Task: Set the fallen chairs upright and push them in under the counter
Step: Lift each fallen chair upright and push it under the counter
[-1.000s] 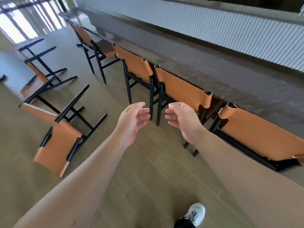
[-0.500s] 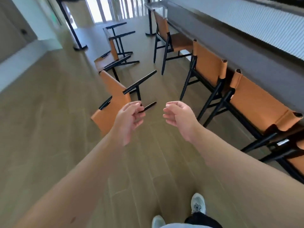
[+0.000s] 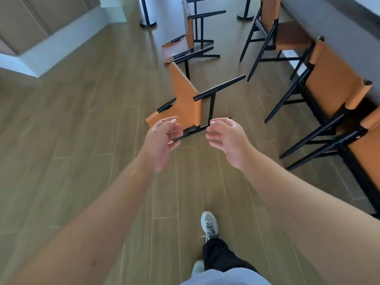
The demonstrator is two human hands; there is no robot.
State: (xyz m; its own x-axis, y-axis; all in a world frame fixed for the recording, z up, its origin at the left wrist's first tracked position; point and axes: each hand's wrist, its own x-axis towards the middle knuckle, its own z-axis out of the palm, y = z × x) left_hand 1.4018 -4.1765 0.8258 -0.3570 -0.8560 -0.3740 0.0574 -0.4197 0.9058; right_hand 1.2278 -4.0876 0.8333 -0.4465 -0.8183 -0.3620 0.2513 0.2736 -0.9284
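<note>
**Inspector:** Report the hands first.

**Assistant:** Both bare forearms reach forward from the lower corners of the view. The left hand (image 3: 162, 138) is raised in front of the body, palm turned inward, fingers loosely curled and gripping nothing. The right hand (image 3: 227, 138) mirrors it, palm facing the left, fingers relaxed and slightly bent, also holding nothing. A gap lies between the two hands. Neither can be confirmed as touching a chair; they overlap the nearest one only in the line of sight.

**Inspector:** Location of the chairs?

**Assistant:** The near fallen chair (image 3: 185, 99) lies tipped on the wooden floor (image 3: 72, 151) directly beyond the hands, its tan seat and back on edge and black legs pointing toward the right. A second fallen chair (image 3: 188, 38) lies further off, just behind the first, also on its side. Along the right edge, upright chairs (image 3: 333, 79) of the same tan and black make stand at the counter (image 3: 339, 19), backs toward the room.

**Inspector:** Anything else?

**Assistant:** A grey-white shoe (image 3: 209, 225) and a dark trouser leg (image 3: 222, 258) show at the bottom, one foot forward. Two black round post bases (image 3: 148, 23) stand at the far end.

**Inspector:** Brands, labels, writing?

**Assistant:** A dark pattern marks the top of the shoe; it is too small to read. No other lettering is legible.
</note>
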